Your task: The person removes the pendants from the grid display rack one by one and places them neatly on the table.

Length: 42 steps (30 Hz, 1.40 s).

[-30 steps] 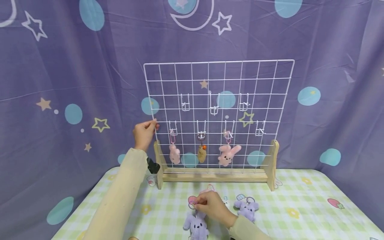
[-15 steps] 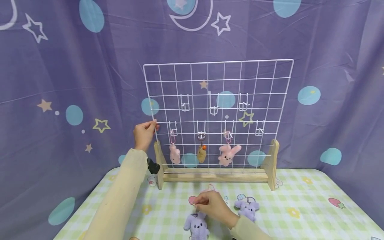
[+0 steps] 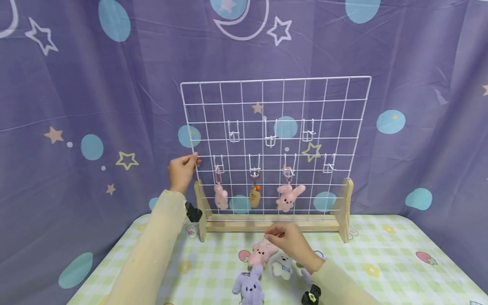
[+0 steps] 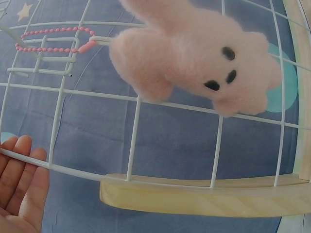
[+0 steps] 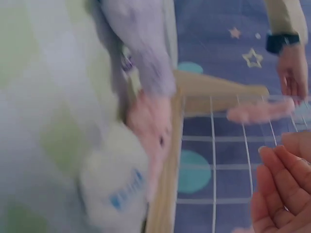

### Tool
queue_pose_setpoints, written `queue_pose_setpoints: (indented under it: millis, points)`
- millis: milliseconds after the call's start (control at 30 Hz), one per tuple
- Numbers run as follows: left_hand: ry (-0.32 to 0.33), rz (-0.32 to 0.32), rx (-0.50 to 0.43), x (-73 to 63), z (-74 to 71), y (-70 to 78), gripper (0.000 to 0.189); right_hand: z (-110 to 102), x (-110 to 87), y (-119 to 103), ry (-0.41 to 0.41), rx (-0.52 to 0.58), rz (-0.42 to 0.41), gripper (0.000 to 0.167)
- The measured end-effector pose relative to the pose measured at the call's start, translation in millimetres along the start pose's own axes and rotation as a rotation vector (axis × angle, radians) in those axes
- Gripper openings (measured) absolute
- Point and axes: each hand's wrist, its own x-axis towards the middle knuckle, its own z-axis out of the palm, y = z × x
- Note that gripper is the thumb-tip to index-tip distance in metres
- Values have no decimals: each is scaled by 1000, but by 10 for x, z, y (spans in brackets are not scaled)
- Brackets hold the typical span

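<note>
My left hand (image 3: 181,171) pinches the left edge of a white wire grid (image 3: 263,91). In the left wrist view, its fingers (image 4: 22,150) lie along that edge wire. My right hand (image 3: 291,243) is over the table in front of the grid, loosely curved, nothing visible between its fingertips. Below those fingertips lies a pink plush keychain (image 3: 263,253). A white plush with a blue bow (image 3: 282,267) lies beside it, and a purple plush keychain (image 3: 249,288) lies nearer me. Another purple plush (image 3: 306,275) is mostly hidden by my right wrist.
Hooks on the grid carry a pink plush (image 3: 221,198), a brown plush (image 3: 255,198) and a pink long-eared plush (image 3: 287,199). Several bare hooks (image 3: 270,140) sit above and to the right. A wooden base (image 3: 272,225) stands on the checked tablecloth (image 3: 400,262).
My right hand has let go of the purple keychain's ring and moved up and to the right. The pink and white plushes now show more fully. My left hand stays on the grid.
</note>
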Motion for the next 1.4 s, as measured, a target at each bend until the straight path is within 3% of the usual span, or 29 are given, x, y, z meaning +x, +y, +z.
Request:
queue_pose_setpoints:
  millis: [233, 367, 600, 833, 1033, 1400]
  points:
    - [4, 5, -7, 3, 1, -6, 29, -324, 177, 125, 182, 4, 60, 7]
    - [3, 6, -16, 4, 3, -7, 29, -505, 275, 148, 236, 48, 114, 13]
    - [-2, 15, -5, -1, -4, 1, 31, -710, 454, 110, 344, 43, 72, 15]
    - [5, 12, -6, 0, -5, -4, 30, -745, 666, 147, 481, 13, 75, 15]
    - [1, 16, -3, 0, 2, -8, 31, -699, 751, 177, 554, 61, 70, 15]
    - [3, 27, -7, 2, 0, -8, 29, -656, 817, 260, 598, 30, 89, 15]
